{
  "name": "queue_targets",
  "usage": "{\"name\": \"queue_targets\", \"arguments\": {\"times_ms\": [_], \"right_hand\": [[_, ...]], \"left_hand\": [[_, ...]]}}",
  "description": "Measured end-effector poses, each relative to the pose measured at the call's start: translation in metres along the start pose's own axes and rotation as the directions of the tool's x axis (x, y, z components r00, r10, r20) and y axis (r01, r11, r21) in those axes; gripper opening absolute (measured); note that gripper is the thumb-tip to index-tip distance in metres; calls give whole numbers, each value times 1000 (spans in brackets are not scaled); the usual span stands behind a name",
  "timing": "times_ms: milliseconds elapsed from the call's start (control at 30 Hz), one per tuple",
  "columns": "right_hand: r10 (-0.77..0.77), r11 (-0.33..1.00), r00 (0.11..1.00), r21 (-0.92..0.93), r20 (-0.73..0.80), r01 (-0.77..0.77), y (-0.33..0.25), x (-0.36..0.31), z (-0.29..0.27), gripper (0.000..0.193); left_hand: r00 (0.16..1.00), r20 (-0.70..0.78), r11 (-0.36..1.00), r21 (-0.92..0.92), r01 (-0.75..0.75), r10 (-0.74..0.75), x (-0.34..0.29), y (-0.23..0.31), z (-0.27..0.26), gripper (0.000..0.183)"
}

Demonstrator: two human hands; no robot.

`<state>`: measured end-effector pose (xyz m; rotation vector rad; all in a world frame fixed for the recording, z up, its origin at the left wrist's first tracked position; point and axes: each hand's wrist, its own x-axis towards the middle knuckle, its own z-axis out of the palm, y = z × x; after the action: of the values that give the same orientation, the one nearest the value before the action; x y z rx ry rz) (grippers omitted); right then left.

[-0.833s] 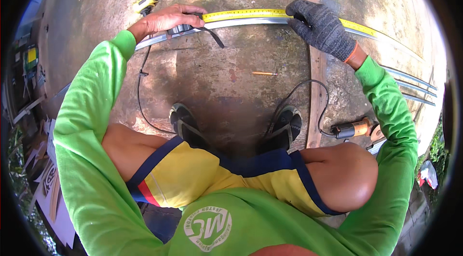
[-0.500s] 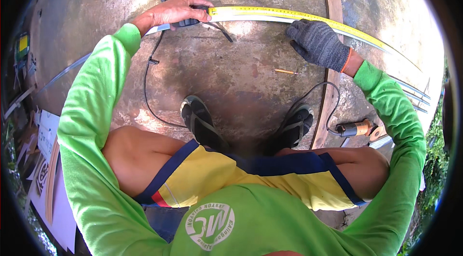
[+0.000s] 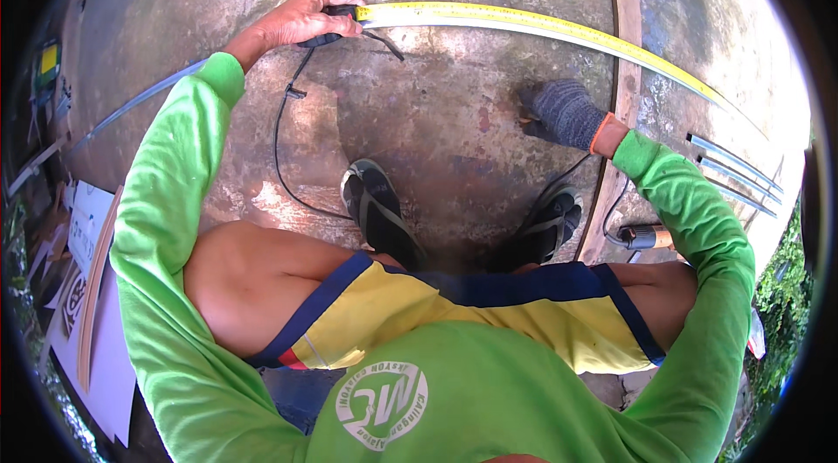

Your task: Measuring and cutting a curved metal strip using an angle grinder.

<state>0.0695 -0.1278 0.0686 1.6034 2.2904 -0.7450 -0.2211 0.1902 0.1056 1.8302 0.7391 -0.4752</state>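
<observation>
Measuring looks under way: the bare left hand (image 3: 297,20) clamps its grip on the black tape-measure case, yellow steel blade (image 3: 541,27) running rightward, while the grey-gloved right hand (image 3: 566,112) hangs loosely curled, empty, needing to re-pin it.

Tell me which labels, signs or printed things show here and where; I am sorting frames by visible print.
White printed sheets: flat on the ground at the far left, rectangular, dark markings.
Round emblem: on the green shirt at the bottom, white ring with lettering.
Yellow tape measure blade: curving across the top from the left hand, dark graduations.
Yellow-green label: far left edge, small, too blurred to tell more.
</observation>
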Motion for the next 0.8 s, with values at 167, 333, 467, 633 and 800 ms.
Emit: {"name": "queue_targets", "arguments": {"times_ms": [167, 333, 467, 633, 800], "right_hand": [[180, 979, 976, -70, -120, -189, -25, -13, 28, 25], [50, 997, 998, -58, -34, -52, -20, -12, 30, 29], [14, 994, 988, 114, -154, 4, -15, -3, 16, 27], [237, 572, 957, 820, -169, 3, -26, 39, -39, 29], [207, -325, 947, 896, -245, 303, -18, 78, -43, 22]], "left_hand": [[998, -51, 995, 98, 31, -26, -1, 3, 7, 55], [953, -217, 890, 446, -94, 209, -3, -9, 19, 61], [936, -247, 859, 503, -100, 253, -11, -8, 31, 63], [923, -316, 829, 559, -7, 221, -23, 1, 40, 59], [878, -358, 807, 589, -52, 317, -20, -1, 50, 57]]}}
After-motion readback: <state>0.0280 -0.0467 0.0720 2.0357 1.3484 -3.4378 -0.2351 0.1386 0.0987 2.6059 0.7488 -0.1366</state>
